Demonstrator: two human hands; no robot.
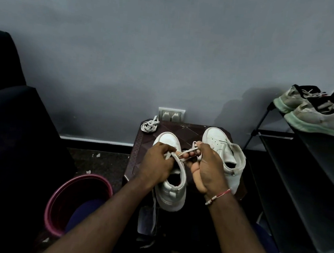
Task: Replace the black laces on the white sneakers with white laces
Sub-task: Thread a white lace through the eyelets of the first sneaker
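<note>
Pinching white lace [188, 152], hands [156, 164] [209, 167] crowd sneaker [173, 194] overhanging table [140, 144].

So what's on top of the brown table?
A left sneaker, a right sneaker and a coiled white lace at the far left corner. The left hand and right hand pinch a second lace over the left sneaker, hiding its eyelets.

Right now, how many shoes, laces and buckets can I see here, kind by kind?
White sneakers on the table: 2
Worn sneakers on the rack: 2
Laces: 2, the coiled lace and the threaded lace
Bucket: 1
Total: 7
</note>
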